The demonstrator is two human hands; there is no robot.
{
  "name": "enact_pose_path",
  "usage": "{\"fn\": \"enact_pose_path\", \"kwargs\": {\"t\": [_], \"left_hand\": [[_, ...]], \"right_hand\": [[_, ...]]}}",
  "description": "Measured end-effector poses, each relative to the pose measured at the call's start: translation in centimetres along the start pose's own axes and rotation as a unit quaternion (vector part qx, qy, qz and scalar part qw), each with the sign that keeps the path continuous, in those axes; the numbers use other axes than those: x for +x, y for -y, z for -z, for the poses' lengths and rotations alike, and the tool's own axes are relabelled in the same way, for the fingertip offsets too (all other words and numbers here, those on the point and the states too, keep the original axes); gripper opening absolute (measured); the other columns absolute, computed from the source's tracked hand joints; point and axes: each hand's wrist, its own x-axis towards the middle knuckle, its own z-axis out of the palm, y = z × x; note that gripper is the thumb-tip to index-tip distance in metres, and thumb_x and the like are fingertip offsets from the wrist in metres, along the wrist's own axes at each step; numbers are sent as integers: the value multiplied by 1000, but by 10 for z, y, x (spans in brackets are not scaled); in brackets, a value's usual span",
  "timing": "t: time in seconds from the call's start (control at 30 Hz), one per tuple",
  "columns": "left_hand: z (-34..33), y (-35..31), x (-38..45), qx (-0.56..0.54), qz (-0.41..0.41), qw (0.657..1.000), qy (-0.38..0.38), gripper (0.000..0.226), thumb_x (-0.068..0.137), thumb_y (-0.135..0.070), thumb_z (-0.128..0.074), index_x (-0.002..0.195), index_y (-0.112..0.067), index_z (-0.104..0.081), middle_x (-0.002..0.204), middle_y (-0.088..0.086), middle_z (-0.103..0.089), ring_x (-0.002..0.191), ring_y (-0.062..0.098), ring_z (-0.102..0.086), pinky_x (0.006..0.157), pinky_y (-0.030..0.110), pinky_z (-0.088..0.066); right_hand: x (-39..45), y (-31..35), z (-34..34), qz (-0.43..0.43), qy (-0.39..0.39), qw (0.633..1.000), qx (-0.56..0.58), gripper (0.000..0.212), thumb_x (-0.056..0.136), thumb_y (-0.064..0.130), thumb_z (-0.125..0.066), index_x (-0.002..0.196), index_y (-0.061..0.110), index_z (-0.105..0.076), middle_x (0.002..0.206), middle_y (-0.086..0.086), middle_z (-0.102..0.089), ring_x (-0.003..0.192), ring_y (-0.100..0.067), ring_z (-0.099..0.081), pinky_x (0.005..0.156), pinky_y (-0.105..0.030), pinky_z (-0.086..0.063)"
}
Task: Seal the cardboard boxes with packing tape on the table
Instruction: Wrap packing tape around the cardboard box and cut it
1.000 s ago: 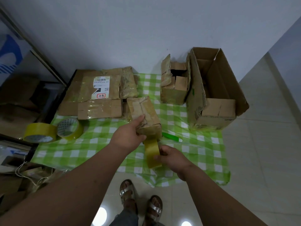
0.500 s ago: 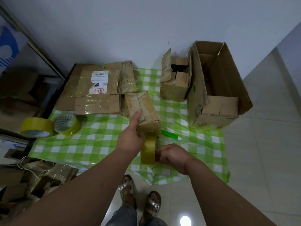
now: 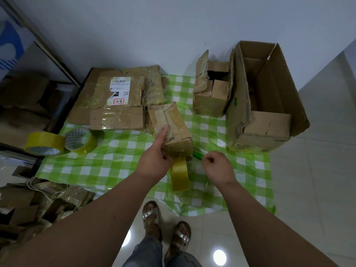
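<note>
A small cardboard box (image 3: 170, 128) is shown near the front edge of the table (image 3: 123, 164), at its middle, on a green checked cloth. The left hand (image 3: 154, 162) is laid against the box's left side, index finger extended along the top and the other fingers curled at its near end. A tape roll (image 3: 180, 175) hangs from that end over the front edge. The right hand (image 3: 217, 167) is held apart, just right of the roll, fingers loosely curled with nothing pinched. Two spare rolls (image 3: 61, 141) are seen at the left edge; a large open box (image 3: 264, 97) stands at the right edge.
</note>
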Motion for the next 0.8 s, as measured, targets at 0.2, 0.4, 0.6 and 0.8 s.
{"fn": "enact_pose_path", "kwargs": {"t": [0.2,0.4,0.6,0.8], "left_hand": [[3,-2,-1,-18,-1,1000,22,99,81,-4,-66,149,-54,-15,66,-15,-54,59,3,-55,52,10,-38],[4,-5,1,-3,0,999,33,100,82,-5,-66,148,-56,-10,68,-4,-58,64,14,-60,57,21,-47],[5,-5,2,9,-4,999,47,101,83,-5,-65,149,-54,-8,67,0,-59,64,17,-62,60,30,-50],[6,-7,2,8,2,998,62,102,82,-4,-65,150,-52,-6,71,6,-62,68,21,-64,63,33,-52]], "right_hand": [[18,-5,-13,15,14,970,-240,40,100,37,-44,140,32,-49,137,-3,-47,126,-29,-44,103,-43,-34],[20,-10,-24,-10,11,951,-308,34,91,28,-55,125,24,-53,125,-5,-54,119,-28,-48,97,-42,-35],[10,-15,-4,-67,-7,987,-143,21,92,13,-50,113,9,-44,101,-11,-60,101,-35,-59,86,-41,-43],[-21,0,19,-49,-25,991,119,26,90,5,-58,84,22,-38,91,-24,-60,75,-36,-58,71,-50,-50]]}}
